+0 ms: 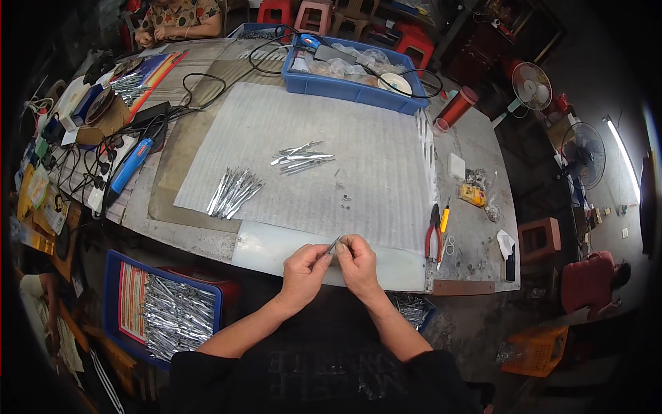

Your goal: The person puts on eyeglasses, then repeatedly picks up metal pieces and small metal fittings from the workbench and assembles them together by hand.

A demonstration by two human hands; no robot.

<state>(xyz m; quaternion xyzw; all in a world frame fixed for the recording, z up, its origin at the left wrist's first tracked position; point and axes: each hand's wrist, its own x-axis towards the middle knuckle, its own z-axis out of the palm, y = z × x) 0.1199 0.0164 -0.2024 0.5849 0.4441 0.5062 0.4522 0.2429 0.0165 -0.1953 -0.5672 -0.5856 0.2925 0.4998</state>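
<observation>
Close to the table's front edge, my left hand [305, 270] and my right hand [357, 261] are both closed on a thin grey metal strip [333, 244]. Its upper end pokes out between the fingertips; the rest is hidden by them. Beyond my hands a white foam sheet [289, 124] covers much of the table. On it lie a fanned pile of shiny slim metal pieces [234, 193] and a looser, smaller pile [301, 158] farther back. A few tiny metal bits [345, 201] are scattered to the right of these. A pale smooth board [258, 252] lies under my hands.
Red-handled pliers [433, 234], a yellow-handled screwdriver [444, 218] and scissors [449, 246] lie at right. A blue bin [355, 96] stands at the back. Cables and a blue-handled tool [131, 165] lie left. Below, a blue crate [219, 303] holds many metal pieces. Other people sit nearby.
</observation>
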